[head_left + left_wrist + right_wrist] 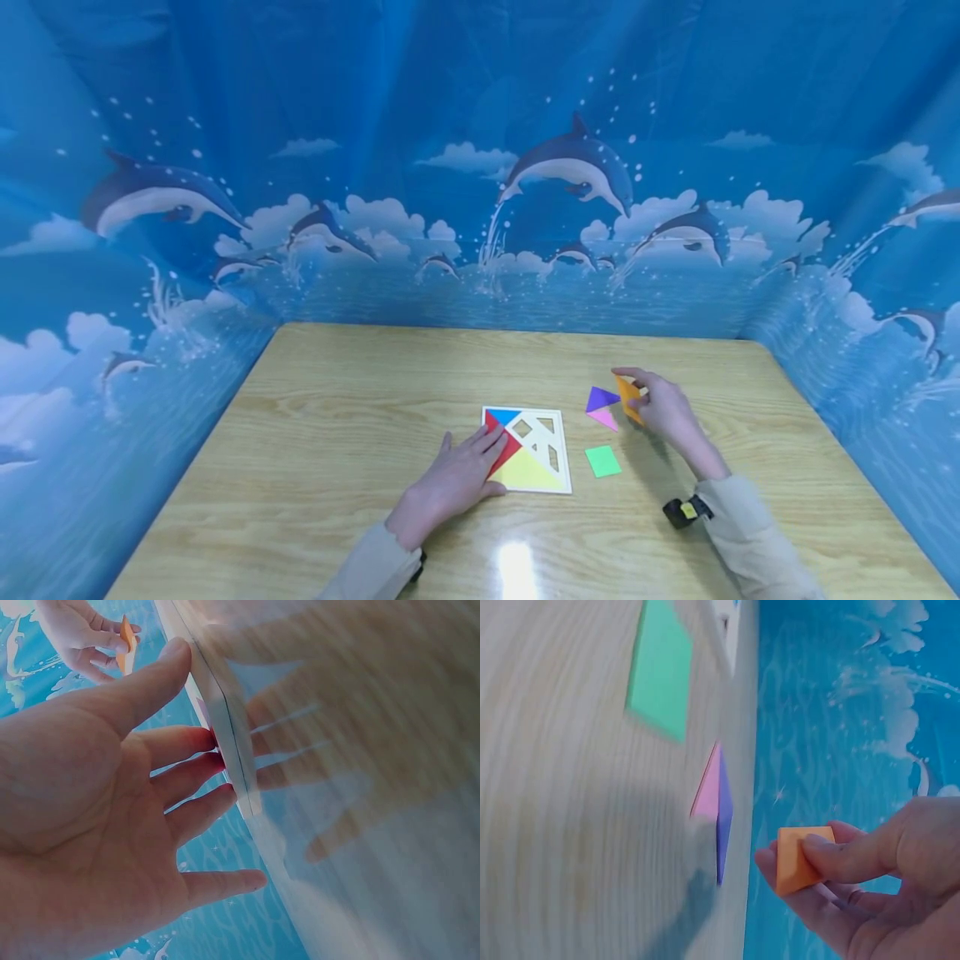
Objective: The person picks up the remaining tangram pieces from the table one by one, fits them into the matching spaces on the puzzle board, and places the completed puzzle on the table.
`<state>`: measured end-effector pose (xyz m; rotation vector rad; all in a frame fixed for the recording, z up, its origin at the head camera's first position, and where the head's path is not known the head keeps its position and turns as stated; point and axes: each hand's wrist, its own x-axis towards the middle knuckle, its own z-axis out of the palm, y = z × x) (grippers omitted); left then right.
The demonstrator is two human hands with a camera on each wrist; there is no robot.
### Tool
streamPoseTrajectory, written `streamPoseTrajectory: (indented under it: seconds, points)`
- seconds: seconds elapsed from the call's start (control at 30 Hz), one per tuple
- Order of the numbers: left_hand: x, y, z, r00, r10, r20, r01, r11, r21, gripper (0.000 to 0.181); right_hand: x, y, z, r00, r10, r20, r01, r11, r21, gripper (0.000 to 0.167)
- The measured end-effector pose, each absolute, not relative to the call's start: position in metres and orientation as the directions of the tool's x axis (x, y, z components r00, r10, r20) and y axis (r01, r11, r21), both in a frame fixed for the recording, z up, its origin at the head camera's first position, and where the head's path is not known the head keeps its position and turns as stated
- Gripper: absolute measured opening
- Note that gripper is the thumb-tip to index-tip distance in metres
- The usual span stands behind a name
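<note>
My left hand (459,473) lies with straight, spread fingers on the left side of a white tangram board (563,446). Its fingertips touch the red triangle (512,452), which sits in the board beside a blue triangle (502,415) and a yellow triangle (529,475). To the right of the board, my right hand (666,407) pinches an orange tangram piece (795,862) between thumb and fingers, raised above the table. Close to that hand lie a purple triangle (602,399) and a pink triangle (604,418), side by side. A green square (603,461) rests nearer to me.
The wood-grain table (360,400) carries everything. Several cutouts of different shapes show in the board's right half. Behind and at both sides hangs a blue curtain (420,100) printed with dolphins.
</note>
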<state>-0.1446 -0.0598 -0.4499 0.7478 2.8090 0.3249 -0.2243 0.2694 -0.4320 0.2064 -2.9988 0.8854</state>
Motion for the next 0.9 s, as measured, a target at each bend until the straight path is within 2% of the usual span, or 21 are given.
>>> streamPoseTrajectory:
  seconds: [0.63,0.9]
  points:
    - [-0.146,-0.059,-0.45,-0.848,0.507,-0.151,0.463,0.849,0.254,0.072,-0.207,0.22,-0.432,-0.982,-0.156,0.11,-0.188,0.7,-0.689,0.052]
    - [-0.145,-0.059,-0.45,-0.848,0.506,-0.157,0.463,0.852,0.246,0.072,-0.202,0.207,-0.438,-0.987,-0.132,0.087,-0.153,0.662,-0.734,0.054]
